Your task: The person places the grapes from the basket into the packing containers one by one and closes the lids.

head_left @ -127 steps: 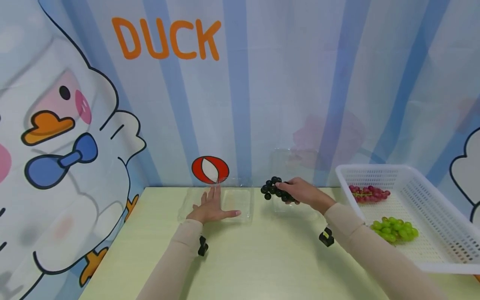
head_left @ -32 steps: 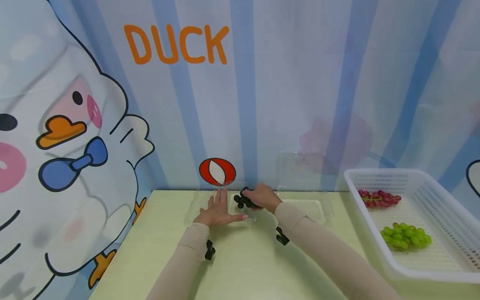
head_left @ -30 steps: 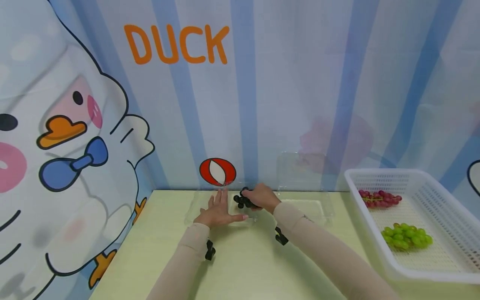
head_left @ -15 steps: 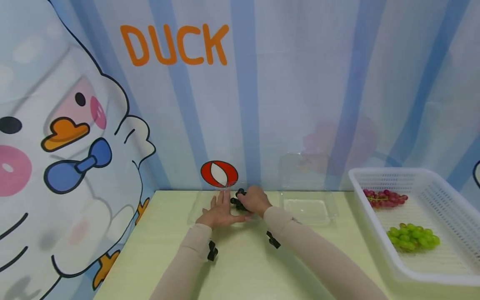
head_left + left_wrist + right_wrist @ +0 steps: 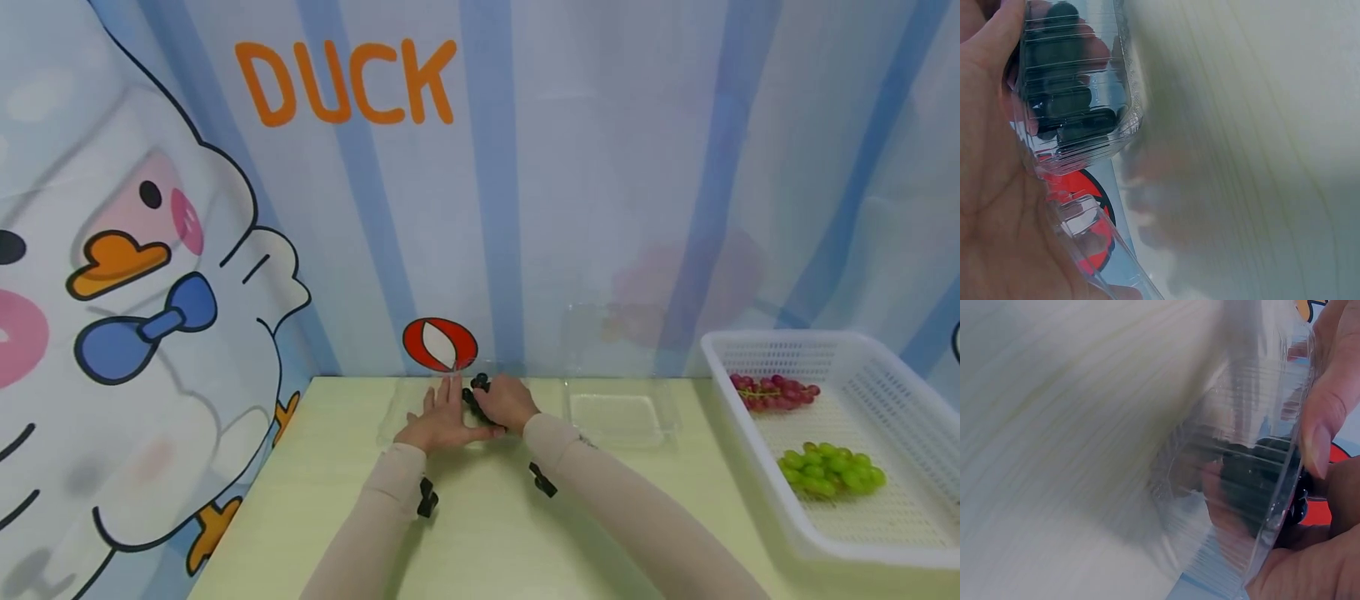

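Note:
My left hand [image 5: 438, 421] lies with fingers spread over the hinge side of a clear plastic clamshell box [image 5: 1179, 547], its thumb at the near rim. Black grapes [image 5: 474, 402] sit within the box's tray, partly hidden by my right hand [image 5: 510, 402], whose curled fingers grip the bunch. Through the ribbed wall in the left wrist view, dark grapes [image 5: 1069, 100] show low in the tray with fingertips around them. In the right wrist view, the left thumb [image 5: 1317, 447] presses on the rim beside the bunch.
A second clear clamshell box [image 5: 615, 417] stands to the right, its lid raised against the striped curtain [image 5: 600, 167]. Farther right, a white perforated basket [image 5: 787, 337] holds red grapes [image 5: 776, 392] and green grapes [image 5: 832, 471]. The curtain closes off the table's back edge.
The right hand has carried the black grapes leftward from in front of the right box and down into the left one. The left hand has stayed spread on that box.

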Tool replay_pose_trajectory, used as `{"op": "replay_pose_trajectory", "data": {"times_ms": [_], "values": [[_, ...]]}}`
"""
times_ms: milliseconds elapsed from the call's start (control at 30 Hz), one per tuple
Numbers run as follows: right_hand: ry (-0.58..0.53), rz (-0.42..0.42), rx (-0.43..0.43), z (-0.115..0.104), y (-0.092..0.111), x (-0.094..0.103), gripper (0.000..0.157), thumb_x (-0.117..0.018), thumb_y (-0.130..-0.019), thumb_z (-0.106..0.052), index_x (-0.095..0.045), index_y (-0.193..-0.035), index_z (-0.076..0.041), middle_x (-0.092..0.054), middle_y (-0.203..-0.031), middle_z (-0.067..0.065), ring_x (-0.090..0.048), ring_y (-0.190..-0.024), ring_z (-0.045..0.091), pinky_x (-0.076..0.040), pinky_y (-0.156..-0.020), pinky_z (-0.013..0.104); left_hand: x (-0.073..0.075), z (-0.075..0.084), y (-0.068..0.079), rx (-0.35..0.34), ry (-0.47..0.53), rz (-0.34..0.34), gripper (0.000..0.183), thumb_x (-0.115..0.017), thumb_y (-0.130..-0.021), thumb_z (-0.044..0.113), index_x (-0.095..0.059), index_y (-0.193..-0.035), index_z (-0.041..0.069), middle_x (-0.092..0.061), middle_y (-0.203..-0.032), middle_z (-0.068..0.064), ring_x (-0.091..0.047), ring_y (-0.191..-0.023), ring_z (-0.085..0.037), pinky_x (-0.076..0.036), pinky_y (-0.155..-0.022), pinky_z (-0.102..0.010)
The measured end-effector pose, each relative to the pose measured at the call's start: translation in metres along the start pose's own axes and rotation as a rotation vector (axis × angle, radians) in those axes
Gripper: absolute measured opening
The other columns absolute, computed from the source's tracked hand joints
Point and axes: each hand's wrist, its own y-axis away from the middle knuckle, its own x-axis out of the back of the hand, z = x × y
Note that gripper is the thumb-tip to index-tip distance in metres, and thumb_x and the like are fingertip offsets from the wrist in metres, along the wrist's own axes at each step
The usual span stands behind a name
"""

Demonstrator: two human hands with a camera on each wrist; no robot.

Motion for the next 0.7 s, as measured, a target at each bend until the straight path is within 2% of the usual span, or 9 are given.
{"op": "replay_pose_trajectory", "data": {"times_ms": [200, 333, 433, 567, 700], "values": [[-0.018, -0.058, -0.023, -0.0022, 0.001, 0.0008, 0.042, -0.052, -0.106, -0.034, -0.07, -0.117, 0.002, -0.07, -0.108, 0.016, -0.066, -0.086, 0.025, -0.055, -0.083, 0.039, -0.0008, 0.0011, -0.0037, 0.002, -0.011, -0.003, 0.133, -0.061, -0.074, 0.087, 0.003, -0.165, 0.012, 0.001, -0.171, -0.012, -0.004, -0.155, -0.044, -0.015, -0.109, -0.082], [-0.066, -0.098, -0.031, -0.0062, 0.0036, 0.0035, 0.039, -0.05, -0.104, -0.027, -0.066, -0.122, 0.004, -0.069, -0.113, 0.017, -0.065, -0.09, 0.027, -0.054, -0.085, 0.041, 0.0003, 0.0014, -0.0043, 0.007, -0.008, 0.001, 0.133, -0.063, -0.074, 0.086, 0.001, -0.165, 0.012, 0.0, -0.172, -0.012, -0.004, -0.155, -0.044, -0.015, -0.109, -0.081], [-0.098, -0.127, -0.041, -0.0071, 0.0051, 0.0056, 0.042, -0.049, -0.102, -0.023, -0.057, -0.13, 0.008, -0.065, -0.119, 0.019, -0.062, -0.095, 0.027, -0.052, -0.089, 0.042, 0.0009, 0.0015, -0.005, 0.008, -0.006, 0.004, 0.133, -0.064, -0.073, 0.085, 0.001, -0.165, 0.013, 0.0, -0.172, -0.012, -0.004, -0.155, -0.044, -0.014, -0.109, -0.081], [-0.14, -0.156, -0.066, -0.0043, 0.0069, 0.0059, 0.057, -0.049, -0.101, -0.021, -0.037, -0.147, 0.011, -0.059, -0.131, 0.023, -0.06, -0.105, 0.028, -0.05, -0.096, 0.043, 0.0002, 0.0007, -0.0057, 0.003, -0.004, 0.004, 0.134, -0.065, -0.073, 0.084, 0.001, -0.165, 0.012, 0.0, -0.171, -0.013, -0.004, -0.155, -0.046, -0.015, -0.107, -0.083], [-0.181, -0.123, -0.051, 0.0013, 0.0081, 0.0016, 0.059, -0.054, -0.102, -0.017, -0.033, -0.152, 0.006, -0.055, -0.14, 0.027, -0.061, -0.117, 0.031, -0.049, -0.102, 0.045, -0.0021, -0.001, -0.0053, -0.003, 0.001, 0.002, 0.131, -0.066, -0.076, 0.081, 0.002, -0.165, 0.013, 0.0, -0.171, -0.013, -0.004, -0.155, -0.047, -0.015, -0.106, -0.084]]}}
